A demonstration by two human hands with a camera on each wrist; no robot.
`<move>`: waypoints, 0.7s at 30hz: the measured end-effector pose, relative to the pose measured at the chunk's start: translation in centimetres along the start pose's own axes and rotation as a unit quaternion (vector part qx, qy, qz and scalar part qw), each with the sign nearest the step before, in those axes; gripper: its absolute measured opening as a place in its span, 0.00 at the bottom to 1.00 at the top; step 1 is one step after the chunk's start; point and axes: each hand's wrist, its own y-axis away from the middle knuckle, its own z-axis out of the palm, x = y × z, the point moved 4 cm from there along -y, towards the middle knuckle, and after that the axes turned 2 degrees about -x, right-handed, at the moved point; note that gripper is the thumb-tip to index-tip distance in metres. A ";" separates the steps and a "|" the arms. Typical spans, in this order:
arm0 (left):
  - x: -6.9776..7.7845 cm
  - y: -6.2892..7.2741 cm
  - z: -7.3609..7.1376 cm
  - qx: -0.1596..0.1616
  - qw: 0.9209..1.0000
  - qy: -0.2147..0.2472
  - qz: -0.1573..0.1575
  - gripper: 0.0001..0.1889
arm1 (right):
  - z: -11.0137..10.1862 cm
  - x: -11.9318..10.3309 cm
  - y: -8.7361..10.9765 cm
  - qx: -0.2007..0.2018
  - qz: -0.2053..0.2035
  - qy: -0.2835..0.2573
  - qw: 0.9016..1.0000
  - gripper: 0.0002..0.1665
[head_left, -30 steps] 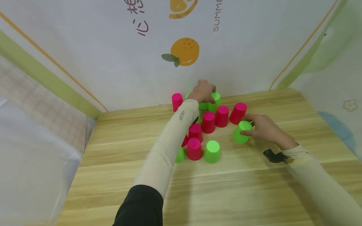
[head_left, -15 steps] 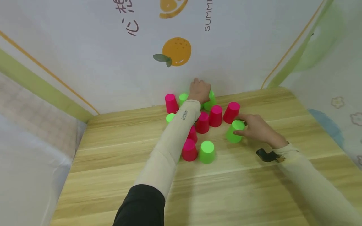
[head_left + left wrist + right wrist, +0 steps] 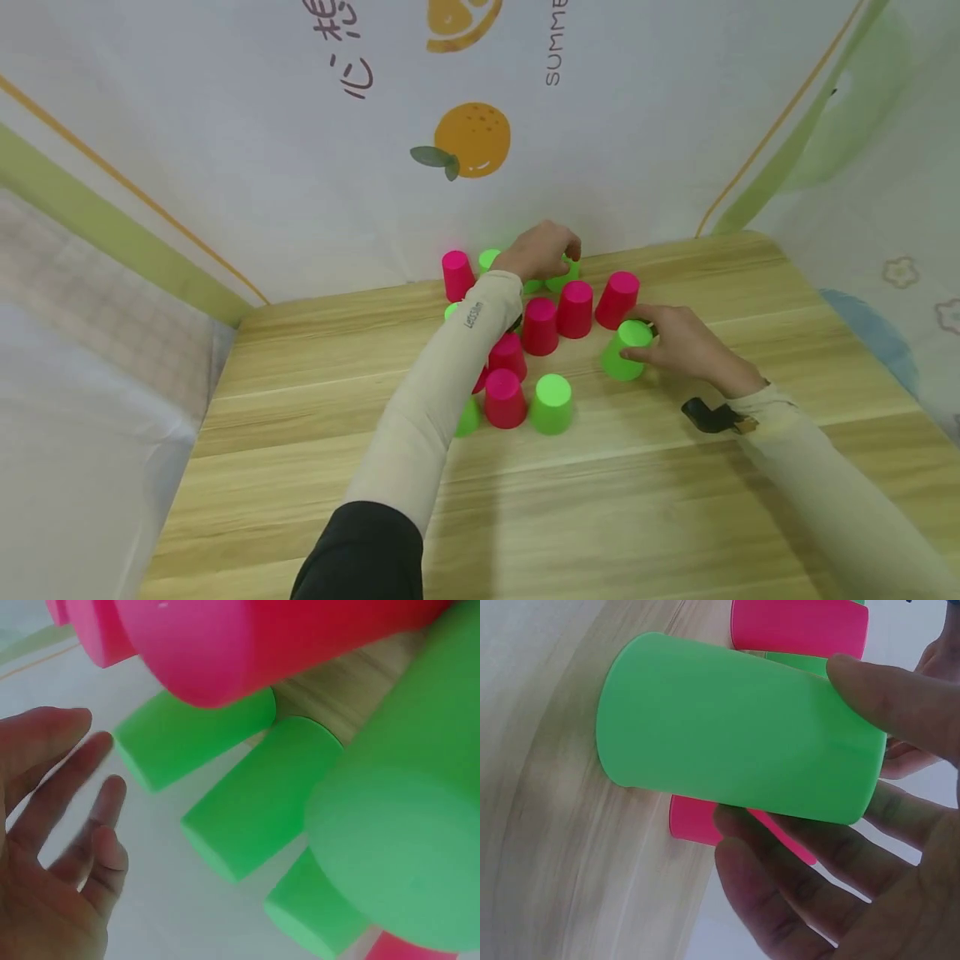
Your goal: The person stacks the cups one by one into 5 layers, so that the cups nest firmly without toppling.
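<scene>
My left hand hovers over the green plastic cups at the back, by the wall. In the left wrist view its fingers are spread and loosely bent, apart from the nearest green cup, holding nothing. At the right of the group, my right hand holds an upside-down green cup between thumb and fingers. The right wrist view shows the thumb on one side of this cup and fingers along the other. Just behind it stands a pink cup.
Several upside-down pink and green cups cluster on the wooden table, including a front pink cup and a front green cup. My left forearm hides some of them. A white printed cloth wall rises behind the table.
My left hand has shifted slightly right over the back green cups, and its fingers have turned more into view. My right hand stays on its green cup. The head view has shifted a little.
</scene>
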 end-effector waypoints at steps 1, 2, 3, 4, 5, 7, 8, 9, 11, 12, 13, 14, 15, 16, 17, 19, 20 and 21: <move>0.1 0.1 0.1 -0.008 1.000 0.007 0.006 0.17 | 0.0 -0.1 0.0 -0.001 0.000 -0.001 1.000 0.26; 0.1 0.2 0.2 -0.014 1.000 0.007 0.009 0.17 | 0.0 -0.2 0.1 -0.001 0.001 -0.002 1.000 0.26; 0.2 0.3 0.3 -0.016 1.000 0.001 0.011 0.18 | 0.0 -0.3 0.1 -0.002 0.000 -0.003 1.000 0.26; 0.1 0.4 0.3 -0.018 1.000 -0.002 0.009 0.18 | 0.0 -0.3 0.1 -0.002 -0.001 -0.004 1.000 0.26; 0.1 0.5 0.4 -0.019 1.000 -0.007 0.007 0.18 | 0.0 -0.3 0.0 -0.003 -0.001 -0.004 1.000 0.26; -0.1 0.7 0.5 -0.022 1.000 -0.018 0.000 0.19 | 0.1 -0.4 0.0 -0.002 -0.004 -0.005 1.000 0.26; -0.1 0.8 0.5 -0.025 0.999 -0.021 -0.004 0.20 | 0.2 -0.3 0.0 -0.001 -0.004 -0.003 1.000 0.27; -0.2 0.9 0.5 -0.027 0.999 -0.020 -0.007 0.20 | 0.2 -0.3 -0.1 0.000 -0.003 -0.001 1.000 0.27; -0.3 1.2 0.5 -0.029 0.999 -0.011 -0.009 0.22 | 0.3 -0.1 -0.1 0.002 -0.002 0.002 1.000 0.27; -0.4 1.3 0.4 -0.026 1.000 -0.004 -0.006 0.22 | 0.3 -0.1 -0.1 0.004 -0.002 0.005 1.000 0.27; -0.5 1.5 0.2 -0.022 1.000 0.002 -0.004 0.22 | 0.3 -0.1 -0.1 0.006 -0.002 0.007 1.000 0.27; -0.6 1.7 0.1 -0.016 1.000 0.007 -0.001 0.22 | 0.3 0.0 -0.1 0.007 -0.002 0.008 1.000 0.27; -0.8 1.9 -0.1 -0.010 1.000 0.012 0.002 0.22 | 0.2 0.0 0.0 0.009 -0.004 0.009 1.000 0.27; -1.0 2.2 -0.3 -0.004 1.000 0.017 0.006 0.22 | 0.1 -0.1 0.0 0.012 -0.007 0.010 1.000 0.28; -1.3 2.4 -0.4 0.006 1.000 0.022 0.011 0.22 | 0.0 -0.1 0.0 0.016 -0.010 0.011 1.000 0.28; -1.8 2.9 -0.8 0.018 0.999 0.031 0.016 0.22 | -0.3 -0.1 0.1 0.021 -0.013 0.012 1.000 0.28; -2.1 3.3 -1.0 0.024 0.999 0.042 0.018 0.22 | -0.5 0.0 0.2 0.024 -0.014 0.014 1.000 0.29; -2.5 3.6 -1.1 0.030 0.998 0.049 0.021 0.22 | -0.7 0.0 0.2 0.027 -0.015 0.016 0.999 0.29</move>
